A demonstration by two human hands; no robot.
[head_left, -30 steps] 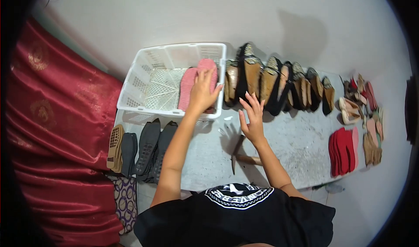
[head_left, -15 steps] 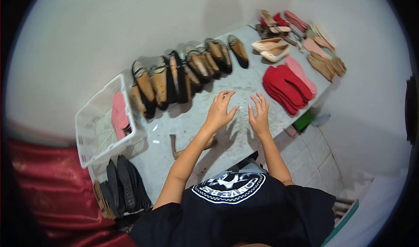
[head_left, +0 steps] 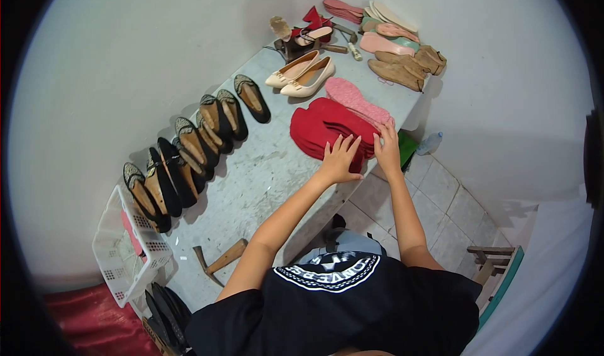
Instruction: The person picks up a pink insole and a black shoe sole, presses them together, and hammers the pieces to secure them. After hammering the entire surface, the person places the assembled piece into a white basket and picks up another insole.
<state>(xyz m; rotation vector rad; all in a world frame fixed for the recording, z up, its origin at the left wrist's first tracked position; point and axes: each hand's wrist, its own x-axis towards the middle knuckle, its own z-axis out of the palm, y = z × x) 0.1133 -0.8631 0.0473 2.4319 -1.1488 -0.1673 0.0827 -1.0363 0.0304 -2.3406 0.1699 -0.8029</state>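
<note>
Think of the red pile as the middle of a clock. The red soles (head_left: 313, 129) lie stacked on the table (head_left: 251, 195), and one fuzzy pink sole (head_left: 348, 96) is at 1 o'clock, right against them. It looks like the reaching part, with both hands getting to the soles. To pick any up, the fingers would need to slip under an edge and squeeze.

The left hand (head_left: 340, 164) is at 6 o'clock, open, fingers spread and a bit bent, tips on or just over the red edge. The right hand (head_left: 389, 149) is at 4 o'clock, half open, its tips by the pink sole's near end. I can't tell if it presses. Neither hand grips anything. White shoes (head_left: 306, 79) sit at 11 o'clock, and a hammer (head_left: 228, 256) lies at 7 o'clock
</note>
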